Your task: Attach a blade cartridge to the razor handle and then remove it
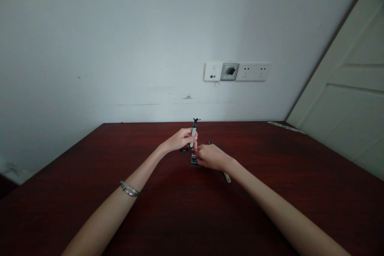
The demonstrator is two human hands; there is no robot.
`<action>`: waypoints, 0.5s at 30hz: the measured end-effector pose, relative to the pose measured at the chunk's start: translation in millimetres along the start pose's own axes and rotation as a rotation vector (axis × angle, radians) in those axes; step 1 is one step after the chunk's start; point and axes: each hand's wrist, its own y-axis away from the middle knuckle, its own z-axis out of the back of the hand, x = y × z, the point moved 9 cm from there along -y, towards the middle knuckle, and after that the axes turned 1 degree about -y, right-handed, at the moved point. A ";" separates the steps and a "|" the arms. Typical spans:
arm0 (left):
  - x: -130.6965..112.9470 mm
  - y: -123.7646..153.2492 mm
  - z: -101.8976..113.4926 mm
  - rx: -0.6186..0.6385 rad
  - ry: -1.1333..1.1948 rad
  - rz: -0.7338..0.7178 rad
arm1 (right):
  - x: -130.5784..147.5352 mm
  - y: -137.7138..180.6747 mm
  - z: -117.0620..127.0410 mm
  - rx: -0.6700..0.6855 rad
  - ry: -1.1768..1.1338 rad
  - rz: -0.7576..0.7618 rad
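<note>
My left hand [180, 140] is closed around the pale handle of a razor [194, 128], held upright with its dark head pointing up. My right hand [210, 157] rests on the dark red table [90, 176] just right of it, fingers curled over a small dark object [194, 161] that I cannot make out. The fingertips of both hands nearly touch at the bottom of the razor's handle. A second pale-handled tool [226, 177] lies on the table, partly hidden under my right wrist. A small dark piece [183, 150] sits below my left hand.
A white wall rises behind the table, with a row of sockets [237, 72] on it. A pale door [351, 100] stands at the right. A light strip [285, 127] lies at the table's far right corner. A bracelet [129, 189] circles my left forearm.
</note>
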 end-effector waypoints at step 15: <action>-2.8 -0.4 7.7 -0.072 0.055 0.005 | -28.7 2.1 -1.5 -0.082 -0.313 -0.041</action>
